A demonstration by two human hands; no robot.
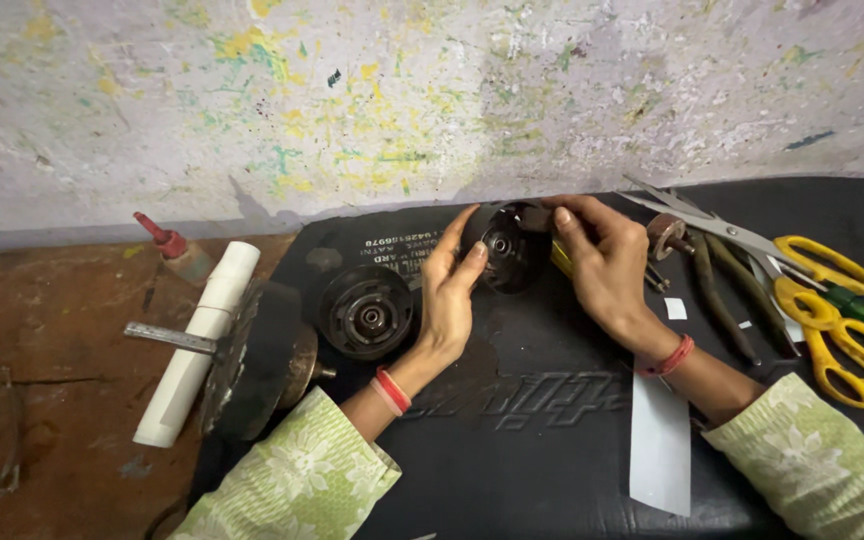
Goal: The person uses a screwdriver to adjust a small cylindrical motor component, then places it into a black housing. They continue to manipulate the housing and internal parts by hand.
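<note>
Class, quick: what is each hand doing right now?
Left hand: grip closed on the black round part, steadying its left edge.
Right hand: grip closed at the part's right side, around something yellow, partly hidden.

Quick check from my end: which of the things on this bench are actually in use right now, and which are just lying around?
In use:
left hand and right hand, both on the round black housing

Lying about:
second round black part
yellow-handled scissors
pliers
white tube
red-capped bottle
white strip

A round black cup-shaped part (505,248), tilted with its hollow showing, is held just above the black mat (552,420).
</note>
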